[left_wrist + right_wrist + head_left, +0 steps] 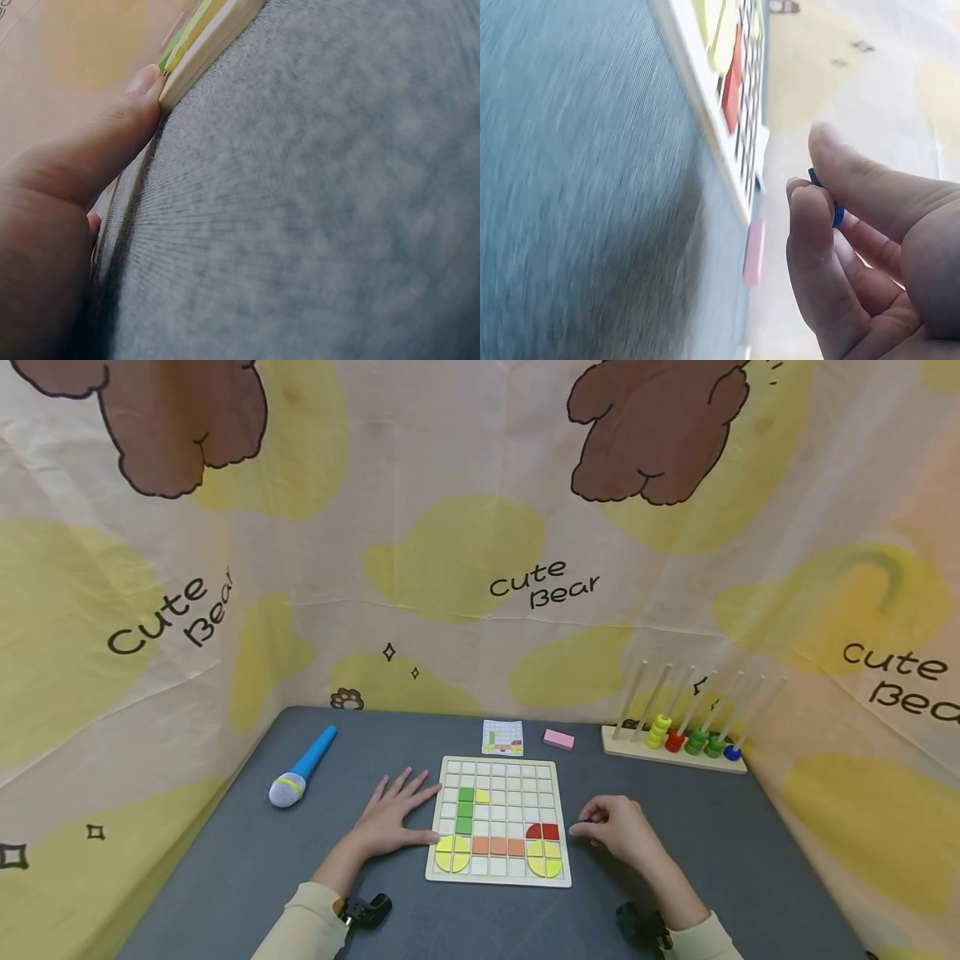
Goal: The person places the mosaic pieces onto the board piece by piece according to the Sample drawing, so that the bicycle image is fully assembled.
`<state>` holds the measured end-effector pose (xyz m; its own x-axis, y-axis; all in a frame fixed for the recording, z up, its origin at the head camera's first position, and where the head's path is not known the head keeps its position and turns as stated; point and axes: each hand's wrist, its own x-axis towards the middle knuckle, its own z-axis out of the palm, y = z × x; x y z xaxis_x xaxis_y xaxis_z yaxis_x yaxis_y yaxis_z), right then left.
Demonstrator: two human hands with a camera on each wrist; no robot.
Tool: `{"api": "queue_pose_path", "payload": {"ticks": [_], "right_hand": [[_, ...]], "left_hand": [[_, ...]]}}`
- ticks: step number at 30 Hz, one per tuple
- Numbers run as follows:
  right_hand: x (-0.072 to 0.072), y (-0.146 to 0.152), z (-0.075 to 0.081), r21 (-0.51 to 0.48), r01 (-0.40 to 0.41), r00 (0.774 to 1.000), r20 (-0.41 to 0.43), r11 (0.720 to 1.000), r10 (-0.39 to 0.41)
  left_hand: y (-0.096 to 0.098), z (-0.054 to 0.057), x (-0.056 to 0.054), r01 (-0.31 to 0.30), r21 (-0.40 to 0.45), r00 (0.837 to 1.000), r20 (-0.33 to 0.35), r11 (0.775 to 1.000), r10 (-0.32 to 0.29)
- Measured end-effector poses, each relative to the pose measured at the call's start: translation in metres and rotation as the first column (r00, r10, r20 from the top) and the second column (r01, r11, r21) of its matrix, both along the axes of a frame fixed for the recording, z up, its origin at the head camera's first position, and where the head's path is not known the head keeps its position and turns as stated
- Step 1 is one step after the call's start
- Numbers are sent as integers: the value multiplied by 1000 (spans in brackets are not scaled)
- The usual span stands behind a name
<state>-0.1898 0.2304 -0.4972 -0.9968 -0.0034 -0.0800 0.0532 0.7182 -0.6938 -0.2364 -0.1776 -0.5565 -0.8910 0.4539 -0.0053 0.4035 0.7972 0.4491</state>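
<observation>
A wooden grid board (pixel 517 770) lies on the dark table with colored tiles in its cells. Yellow quarter-round tiles (pixel 453 854) form circles at both lower corners, joined by orange squares (pixel 490 845). Green squares (pixel 465 811) run up the left side; red tiles (pixel 550 832) sit at the right. My left hand (pixel 392 814) rests with fingers spread at the board's left edge, its thumb touching the rim. Just right of the board, my right hand (pixel 617 831) pinches a small blue tile (pixel 838 216) between thumb and fingers; most of it is hidden.
Behind the board lie a pattern card (pixel 502 737) and a pink block (pixel 558 740). A peg stand (pixel 675 752) with colored beads stands at the back right. At the left is a blue toy microphone (pixel 303 767). A printed cloth (pixel 450 560) hangs behind the table.
</observation>
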Motion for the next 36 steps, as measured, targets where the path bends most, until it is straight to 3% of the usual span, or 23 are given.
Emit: {"api": "queue_pose_path", "payload": {"ticks": [15, 23, 31, 36], "right_hand": [[8, -43, -3, -56, -103, 987, -127, 993, 96], [15, -60, -4, -63, -239, 967, -108, 969, 232], [23, -81, -13, -110, -328, 942, -113, 938, 316], [25, -91, -20, -40, -355, 932, -91, 934, 351]], "left_hand": [[-1, -4, -1, 2, 13, 1000, -22, 1000, -2], [0, -2, -1, 0, 10, 1000, -15, 1000, 0], [-1, -4, -1, 3, 18, 1000, -19, 1000, -2], [-1, -5, -2, -4, 15, 1000, -20, 1000, 4]]}}
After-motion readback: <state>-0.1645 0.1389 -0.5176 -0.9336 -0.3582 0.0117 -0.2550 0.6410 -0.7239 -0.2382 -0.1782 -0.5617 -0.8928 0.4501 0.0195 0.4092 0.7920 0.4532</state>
